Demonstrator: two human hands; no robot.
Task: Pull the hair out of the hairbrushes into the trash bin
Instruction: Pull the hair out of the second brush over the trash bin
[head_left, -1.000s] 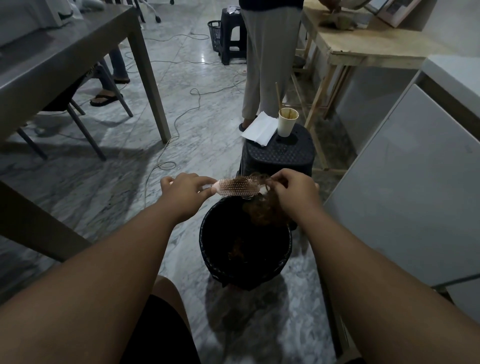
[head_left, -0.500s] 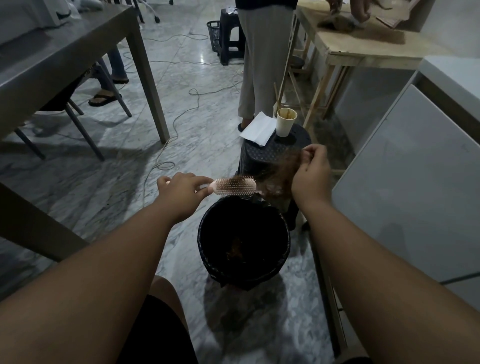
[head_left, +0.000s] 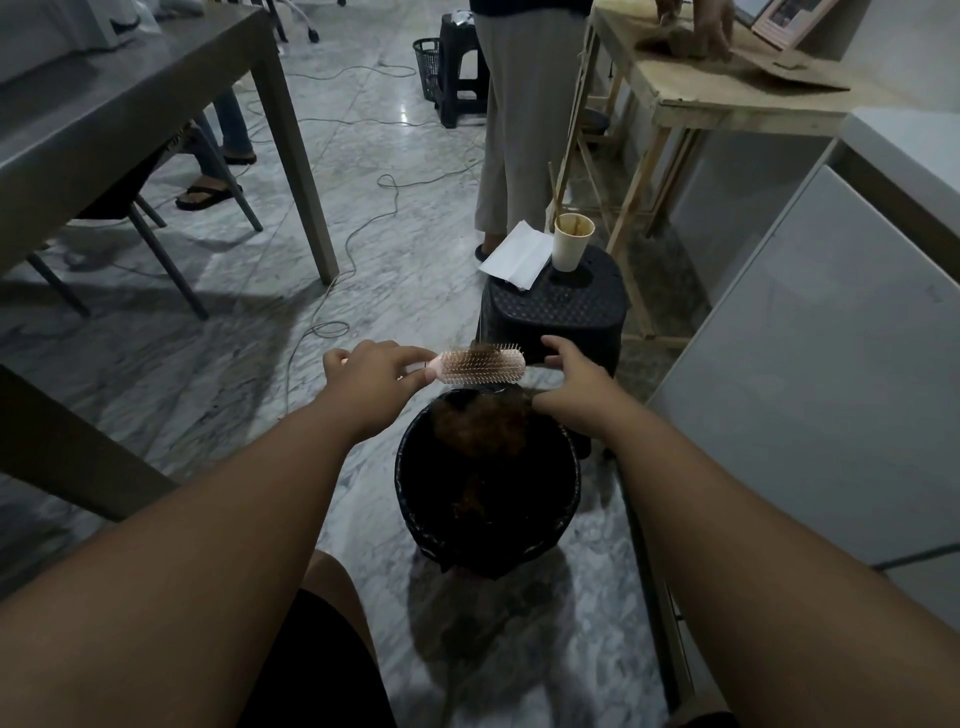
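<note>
Head camera looks down at two bare arms reaching over the marble floor. On the left side, the left hand (head_left: 376, 369) is closed around the handle of a small pink plastic hairbrush with thin pins (head_left: 483, 365). The brush lies flat and sideways. Its long line runs left to right, with the handle toward the left hand and the rounded tip pointing at the right hand. The pins face up and a bit toward the camera. A little dark hair clings to the far edge of the brush.

Right under the brush sits the round black trash bin with a black bag (head_left: 415, 499). A fluffy clump of brown hair (head_left: 480, 423) hangs just inside its top rim, and more hair lies deeper down.

Next comes the right hand (head_left: 571, 382), just beside the brush tip. Its fingers are loose and spread, holding nothing that I can see. It is the nearer hand to the leftover hair, so it looks best placed to pinch that bit and pull it sideways, off the tip, then drop it in the bin.

Behind the hands stands a dark plastic stool (head_left: 556, 312) with a paper cup (head_left: 571, 241).
</note>
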